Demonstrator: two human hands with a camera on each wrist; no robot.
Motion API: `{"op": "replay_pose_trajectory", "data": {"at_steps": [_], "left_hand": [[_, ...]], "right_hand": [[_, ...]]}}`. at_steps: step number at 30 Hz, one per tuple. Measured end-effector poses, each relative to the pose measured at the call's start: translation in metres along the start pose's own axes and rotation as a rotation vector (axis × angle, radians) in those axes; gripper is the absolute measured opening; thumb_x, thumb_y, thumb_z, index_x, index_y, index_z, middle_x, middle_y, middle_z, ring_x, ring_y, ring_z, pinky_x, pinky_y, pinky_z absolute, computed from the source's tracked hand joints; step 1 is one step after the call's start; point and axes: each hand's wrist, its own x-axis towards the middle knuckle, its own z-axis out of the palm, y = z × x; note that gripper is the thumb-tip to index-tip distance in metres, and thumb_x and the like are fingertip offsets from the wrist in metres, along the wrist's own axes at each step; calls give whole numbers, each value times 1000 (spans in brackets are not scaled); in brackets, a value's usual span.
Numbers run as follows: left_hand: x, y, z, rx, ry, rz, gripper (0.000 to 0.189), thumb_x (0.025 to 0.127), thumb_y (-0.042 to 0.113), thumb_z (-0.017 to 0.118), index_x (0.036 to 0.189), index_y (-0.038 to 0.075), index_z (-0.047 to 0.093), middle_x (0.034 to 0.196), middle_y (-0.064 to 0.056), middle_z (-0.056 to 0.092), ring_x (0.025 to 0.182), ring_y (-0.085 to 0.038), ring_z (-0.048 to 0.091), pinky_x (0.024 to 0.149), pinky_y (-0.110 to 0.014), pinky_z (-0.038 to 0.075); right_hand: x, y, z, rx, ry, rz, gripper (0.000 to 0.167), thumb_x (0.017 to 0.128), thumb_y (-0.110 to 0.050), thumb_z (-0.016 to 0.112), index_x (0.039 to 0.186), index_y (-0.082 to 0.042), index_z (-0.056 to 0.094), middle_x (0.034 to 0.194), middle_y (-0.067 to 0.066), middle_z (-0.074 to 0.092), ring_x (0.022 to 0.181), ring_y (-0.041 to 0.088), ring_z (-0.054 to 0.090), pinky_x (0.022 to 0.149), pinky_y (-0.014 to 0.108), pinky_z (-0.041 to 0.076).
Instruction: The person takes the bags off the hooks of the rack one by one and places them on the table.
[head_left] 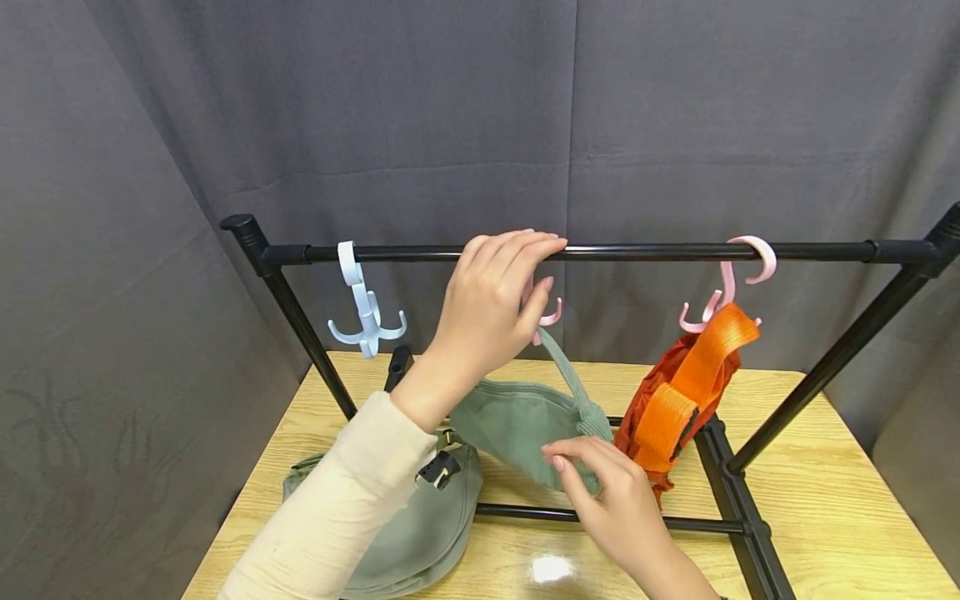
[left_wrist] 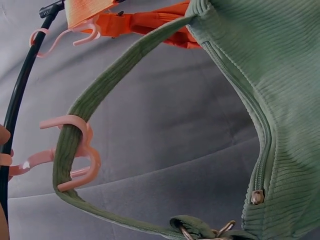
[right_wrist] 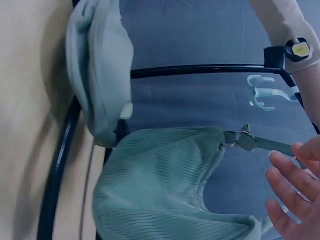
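Observation:
My left hand (head_left: 487,304) reaches up to the black rail (head_left: 645,252), fingers laid over its top, thumb in front. It grips a pink hook (head_left: 555,315) around its upper stem, mostly hidden behind the hand. In the left wrist view, the strap (left_wrist: 115,75) of a green corduroy shoulder bag (left_wrist: 292,105) loops over the hook's prongs. Beneath the rail, the green bag hangs by that strap, its zipper at the top edge. My right hand (head_left: 618,492) is beside the bag's lower right end, fingers loosely bent and holding nothing.
An orange bag (head_left: 678,392) hangs from another pink hook (head_left: 726,283) at the right. A light blue hook (head_left: 366,312) with bare prongs hangs at the rail's left. On the wooden table (head_left: 832,467), a grey-green bag (head_left: 427,533) rests at the rack's lower left.

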Motion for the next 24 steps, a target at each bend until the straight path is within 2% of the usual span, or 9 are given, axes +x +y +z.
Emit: {"op": "replay_pose_trajectory", "data": {"at_steps": [8,15,21,24], "left_hand": [[1,0,-1,-4,-4,-6,33,93,12,61,125,10,67,124,-2,67,118,-20,58,102,-33,38],[1,1,-1,10,-9,-1,32,93,12,61,124,10,67,123,-3,67,117,-21,58,103,-33,38],[1,1,-1,19,-14,1,33,93,13,61,125,10,66,124,-3,66,117,-21,58,102,-34,38],[0,1,0,22,-15,1,33,93,13,61,125,10,66,124,-3,66,116,-21,58,102,-34,38]], "right_hand": [[20,-2,-9,-43,33,-21,29,83,6,73,103,-14,73,96,-6,72,86,13,67,81,16,49],[33,-5,-17,-140,60,16,26,83,3,75,103,-14,74,92,-7,70,77,8,60,63,18,46],[44,-9,-24,-279,83,27,18,85,-4,75,101,-13,74,87,-3,70,74,8,60,58,28,48],[49,-10,-26,-318,86,57,16,86,-6,74,101,-12,74,85,-1,70,73,10,61,54,28,45]]}}
